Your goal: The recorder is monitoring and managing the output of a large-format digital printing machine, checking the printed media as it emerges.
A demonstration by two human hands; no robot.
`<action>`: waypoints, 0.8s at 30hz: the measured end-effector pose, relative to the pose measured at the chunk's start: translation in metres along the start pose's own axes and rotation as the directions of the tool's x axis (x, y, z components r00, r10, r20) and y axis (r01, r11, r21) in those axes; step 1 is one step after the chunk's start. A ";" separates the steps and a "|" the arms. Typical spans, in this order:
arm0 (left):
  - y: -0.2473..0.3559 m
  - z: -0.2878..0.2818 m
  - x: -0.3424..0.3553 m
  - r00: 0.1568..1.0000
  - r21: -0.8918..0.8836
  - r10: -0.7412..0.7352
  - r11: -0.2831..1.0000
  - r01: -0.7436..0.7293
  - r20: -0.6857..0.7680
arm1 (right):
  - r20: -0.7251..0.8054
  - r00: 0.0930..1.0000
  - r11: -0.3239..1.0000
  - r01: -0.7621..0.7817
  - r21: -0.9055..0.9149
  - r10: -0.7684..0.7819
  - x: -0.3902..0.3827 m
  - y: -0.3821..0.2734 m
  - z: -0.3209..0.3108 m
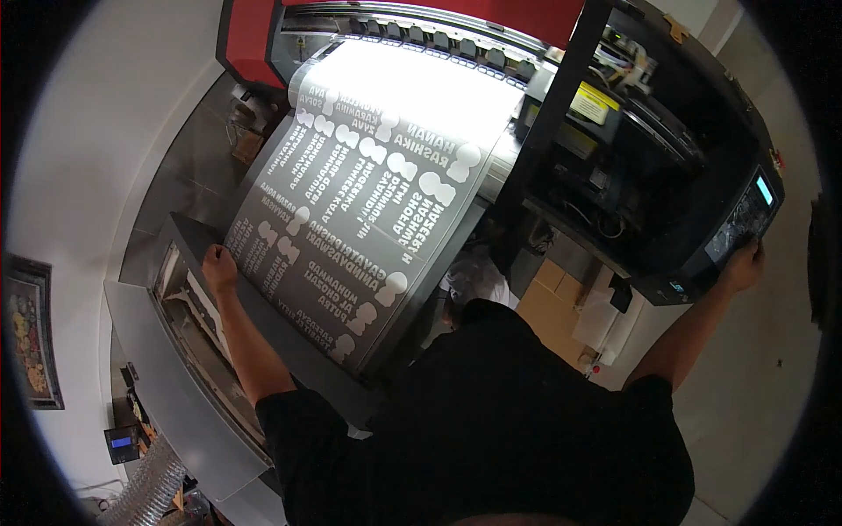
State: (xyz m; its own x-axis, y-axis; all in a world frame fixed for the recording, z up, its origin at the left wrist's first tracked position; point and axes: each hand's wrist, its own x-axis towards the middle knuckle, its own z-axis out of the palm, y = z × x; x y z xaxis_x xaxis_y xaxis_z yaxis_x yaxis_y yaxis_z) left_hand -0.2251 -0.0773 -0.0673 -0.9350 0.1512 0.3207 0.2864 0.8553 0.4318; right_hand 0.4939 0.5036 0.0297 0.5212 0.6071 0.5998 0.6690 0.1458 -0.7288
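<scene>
A wide sheet of dark film (368, 230) with white printed lettering and rounded white shapes comes down out of a large-format printer (517, 22). My left hand (220, 267) is at the film's left edge, over the machine's dark frame. Its fingers are closed, but what they pinch is too small to make out. On the far right, my right hand (744, 266) touches the lower edge of the printer's control panel (741, 219), which has a small lit screen. The fingers of that hand are partly hidden against the panel.
Under the printer's right end stand cardboard boxes (551, 294) beside a white bundle (476, 279). A grey machine with an open trough (197, 320) lies at left, a silver flexible duct (151, 480) below it. A framed picture (33, 333) hangs on the left wall.
</scene>
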 end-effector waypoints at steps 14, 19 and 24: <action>0.010 -0.004 -0.003 0.998 0.016 -0.061 0.998 0.061 0.012 | 0.010 0.999 0.998 -0.033 0.047 0.032 -0.003 -0.003 0.001; 0.011 -0.006 -0.004 0.994 0.000 -0.093 0.996 0.094 0.061 | 0.010 0.999 0.998 -0.036 -0.050 0.037 -0.009 -0.019 -0.005; 0.013 -0.004 -0.005 0.997 0.004 -0.068 0.998 0.068 0.045 | 0.002 0.999 0.999 -0.032 -0.032 0.032 -0.009 -0.016 -0.004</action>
State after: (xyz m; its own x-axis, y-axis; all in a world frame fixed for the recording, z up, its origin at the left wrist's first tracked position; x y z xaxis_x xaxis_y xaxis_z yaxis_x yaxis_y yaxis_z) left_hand -0.2156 -0.0688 -0.0598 -0.9608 0.1153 0.2522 0.2218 0.8655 0.4491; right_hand 0.4810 0.4930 0.0373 0.5413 0.6131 0.5754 0.6686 0.1011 -0.7367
